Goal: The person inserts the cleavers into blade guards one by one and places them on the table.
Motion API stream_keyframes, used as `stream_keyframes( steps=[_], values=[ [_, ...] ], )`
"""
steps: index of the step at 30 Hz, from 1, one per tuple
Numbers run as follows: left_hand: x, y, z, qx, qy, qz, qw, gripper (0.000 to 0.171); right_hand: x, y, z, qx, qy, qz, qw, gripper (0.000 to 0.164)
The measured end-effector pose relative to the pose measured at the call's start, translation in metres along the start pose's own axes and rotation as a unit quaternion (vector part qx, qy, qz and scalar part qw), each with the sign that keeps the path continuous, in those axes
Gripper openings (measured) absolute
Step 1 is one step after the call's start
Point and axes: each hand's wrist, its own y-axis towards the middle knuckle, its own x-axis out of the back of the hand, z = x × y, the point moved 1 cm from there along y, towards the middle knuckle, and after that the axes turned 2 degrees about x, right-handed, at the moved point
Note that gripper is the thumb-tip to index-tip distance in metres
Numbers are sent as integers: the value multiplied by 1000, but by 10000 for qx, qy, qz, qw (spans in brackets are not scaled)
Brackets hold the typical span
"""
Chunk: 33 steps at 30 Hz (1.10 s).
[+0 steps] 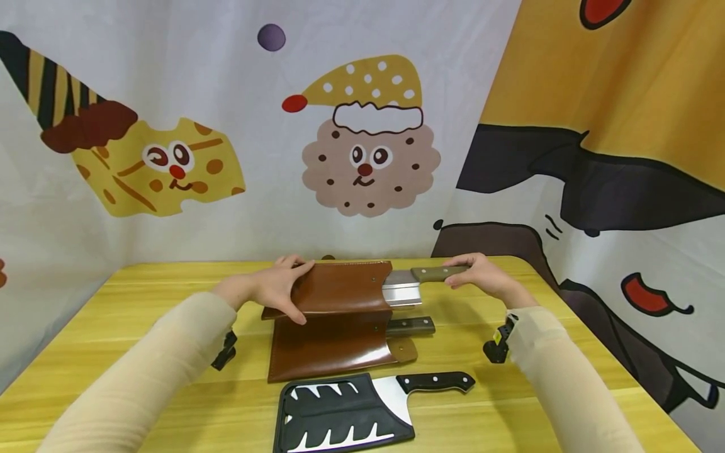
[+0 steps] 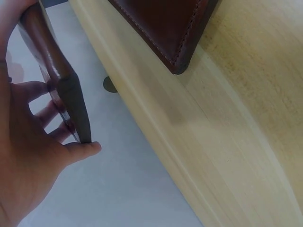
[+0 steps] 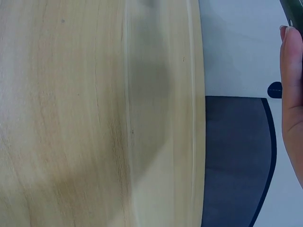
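In the head view my left hand (image 1: pixel 274 287) grips the closed left end of a brown leather sheath (image 1: pixel 340 288). Seen from the left wrist, the thumb and fingers of that hand (image 2: pixel 35 142) lie on either side of the sheath's edge (image 2: pixel 73 106), raised above the tabletop. A cleaver (image 1: pixel 402 293) sits in the sheath, with part of its shiny blade showing at the right opening. My right hand (image 1: pixel 483 275) pinches the end of its olive-brown handle (image 1: pixel 437 274). Only part of the right hand (image 3: pixel 292 90) and handle (image 3: pixel 294 12) enters the right wrist view.
Just below lies a second brown sheath (image 1: pixel 328 349) with a dark knife handle (image 1: pixel 411 325) sticking out. Nearer me, a black-handled cleaver (image 1: pixel 391 393) rests in a black cut-out guard (image 1: pixel 334 409). The wooden table (image 1: pixel 170 327) ends at a cartoon-printed curtain (image 1: pixel 255 214).
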Motion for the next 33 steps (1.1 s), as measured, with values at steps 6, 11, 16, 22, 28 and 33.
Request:
stream_keyframes(
  steps=[6, 11, 16, 22, 28, 33],
  values=[
    [-1, 0, -1, 41, 143, 43, 9999, 116, 1, 1, 6, -2, -143, 29, 9999, 51],
    [0, 0, -1, -18, 134, 70, 9999, 116, 9, -2, 13, -7, -435, 30, 9990, 52],
    [-1, 0, 0, -63, 168, 22, 9998, 115, 14, -5, 14, -96, -565, 62, 9983, 53],
    [-5, 2, -4, -40, 142, 8, 9999, 115, 4, 2, 14, -137, -410, 173, 9989, 54],
    [-8, 4, -12, -194, -13, 81, 9998, 115, -10, 11, 16, -5, -177, 320, 9993, 53],
    [-6, 3, -12, -194, 2, -77, 9998, 115, -15, 12, 16, 20, -111, 257, 9996, 53]
  ],
)
